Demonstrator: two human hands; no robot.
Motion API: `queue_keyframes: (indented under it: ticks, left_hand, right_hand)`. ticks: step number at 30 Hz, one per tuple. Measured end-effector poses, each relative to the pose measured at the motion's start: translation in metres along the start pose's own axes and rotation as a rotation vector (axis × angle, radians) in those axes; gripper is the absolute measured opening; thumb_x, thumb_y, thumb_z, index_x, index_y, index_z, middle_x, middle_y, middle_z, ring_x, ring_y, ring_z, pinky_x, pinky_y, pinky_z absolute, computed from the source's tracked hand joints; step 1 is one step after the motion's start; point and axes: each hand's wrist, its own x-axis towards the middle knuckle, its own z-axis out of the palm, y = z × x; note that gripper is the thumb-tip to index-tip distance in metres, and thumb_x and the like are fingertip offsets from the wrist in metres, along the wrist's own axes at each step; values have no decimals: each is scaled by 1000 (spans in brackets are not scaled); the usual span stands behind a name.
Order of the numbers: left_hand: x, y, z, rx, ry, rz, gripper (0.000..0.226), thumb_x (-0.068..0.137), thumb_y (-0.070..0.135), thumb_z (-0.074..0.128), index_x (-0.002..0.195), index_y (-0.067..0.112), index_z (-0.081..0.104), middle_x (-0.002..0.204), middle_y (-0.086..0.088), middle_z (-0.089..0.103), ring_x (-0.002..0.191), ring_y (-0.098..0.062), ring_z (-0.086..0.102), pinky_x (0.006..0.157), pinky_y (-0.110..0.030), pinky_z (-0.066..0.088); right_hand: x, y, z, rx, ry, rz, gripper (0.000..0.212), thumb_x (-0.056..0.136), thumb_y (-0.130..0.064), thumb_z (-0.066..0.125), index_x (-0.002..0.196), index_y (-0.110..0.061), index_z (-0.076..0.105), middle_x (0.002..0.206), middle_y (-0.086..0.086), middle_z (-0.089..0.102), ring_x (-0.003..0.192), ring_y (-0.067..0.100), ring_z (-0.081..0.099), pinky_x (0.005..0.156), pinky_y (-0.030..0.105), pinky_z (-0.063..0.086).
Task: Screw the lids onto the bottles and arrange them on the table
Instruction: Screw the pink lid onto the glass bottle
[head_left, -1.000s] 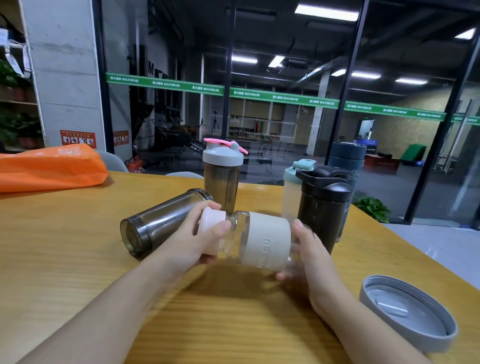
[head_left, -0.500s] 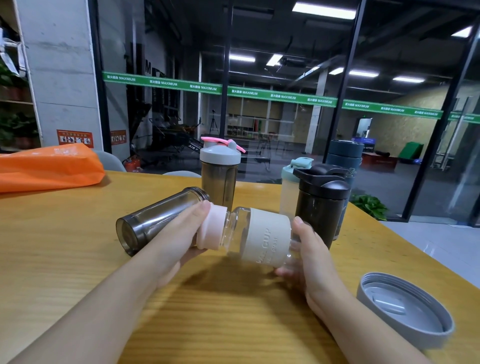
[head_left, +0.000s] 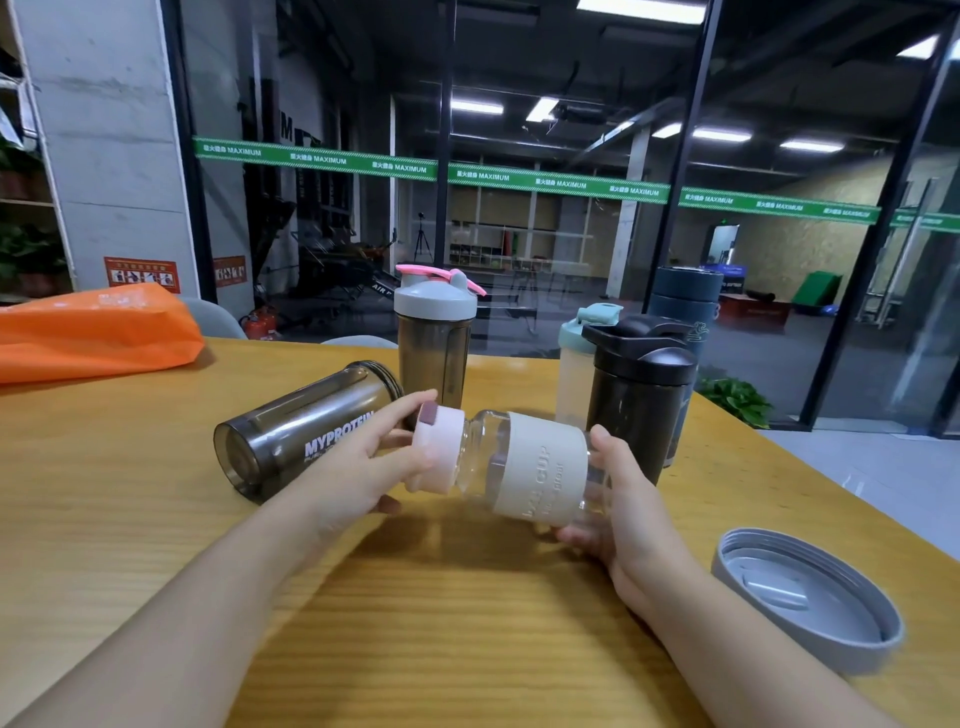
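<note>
I hold a clear glass bottle with a cream sleeve (head_left: 540, 478) sideways above the wooden table (head_left: 130, 519). My right hand (head_left: 623, 499) grips its base end. My left hand (head_left: 363, 462) grips the pale pink lid (head_left: 434, 452) on its neck, thumb and fingers curled round the rim. Behind my left hand a smoky grey shaker (head_left: 296, 426) lies on its side with no lid. A grey lid (head_left: 810, 597) rests upside down at the right.
Standing at the back are a grey-and-pink-lidded shaker (head_left: 434, 338), a mint-lidded bottle (head_left: 576, 364), a black shaker (head_left: 636, 395) and a dark blue flask (head_left: 685, 306). An orange bag (head_left: 93, 332) lies far left. The table's right edge runs diagonally.
My left hand has shifted its grasp round the pink lid, fingers now further over the top. The bottle has stayed sideways in my right hand.
</note>
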Motion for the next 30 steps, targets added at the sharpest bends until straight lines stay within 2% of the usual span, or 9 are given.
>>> queue_keyframes:
  ticks: [5,8,11,14,18,20,22,26,30]
  left_hand:
    - [-1,1,2,-217,14,56,39,70,37,68,109,41,65,102,10,71,89,-11,65,73,-30,51]
    - [-1,4,4,-317,55,63,33,72,36,79,100,25,69,79,4,66,74,-13,61,66,-32,51]
    - [-2,5,7,-399,120,46,28,68,31,70,91,14,67,84,-2,64,65,-16,54,55,-28,48]
    - [0,6,8,-433,149,45,28,68,29,66,94,18,67,93,-2,64,79,-16,57,55,-30,48]
    - [4,4,9,-346,180,-8,37,83,29,61,120,22,59,114,-4,64,93,-19,60,67,-36,49]
    - [3,4,10,-298,162,-86,35,89,35,58,119,16,60,109,-6,66,91,-21,61,73,-36,51]
    - [1,6,13,-275,139,-189,38,89,46,55,105,14,66,95,-6,67,83,-23,61,81,-39,51]
    - [-1,7,14,-234,124,-269,43,89,52,53,100,13,66,84,-8,63,73,-24,56,68,-34,45]
    - [0,3,10,-204,69,-185,31,90,37,55,117,22,60,115,-15,62,90,-24,57,72,-34,46]
  right_hand:
    - [-2,-2,1,13,-5,3,30,90,-49,52,99,-21,62,87,7,67,55,22,62,39,23,48]
    - [-3,-2,1,1,-11,1,33,90,-49,52,100,-19,62,87,9,67,58,24,63,39,25,48]
    - [-4,-2,2,-6,-15,3,32,90,-48,52,100,-19,61,87,9,67,59,25,63,39,24,48]
    - [-3,-1,2,-16,-20,-2,35,90,-49,52,105,-19,61,90,11,67,61,26,64,39,24,48]
    - [-2,0,2,-24,-10,3,43,89,-50,53,115,-17,59,95,12,67,63,26,66,40,25,48]
    - [-1,0,2,-16,-9,8,43,89,-50,53,114,-16,59,96,13,66,62,25,65,40,25,48]
    - [-1,0,2,-12,-8,12,42,89,-51,53,112,-16,59,97,13,66,62,25,65,40,25,48]
    - [0,1,2,-15,3,8,40,89,-50,53,110,-16,60,97,14,65,64,27,64,39,24,48]
    - [0,0,2,2,-5,15,40,89,-50,53,111,-18,60,97,14,66,62,25,63,40,26,48]
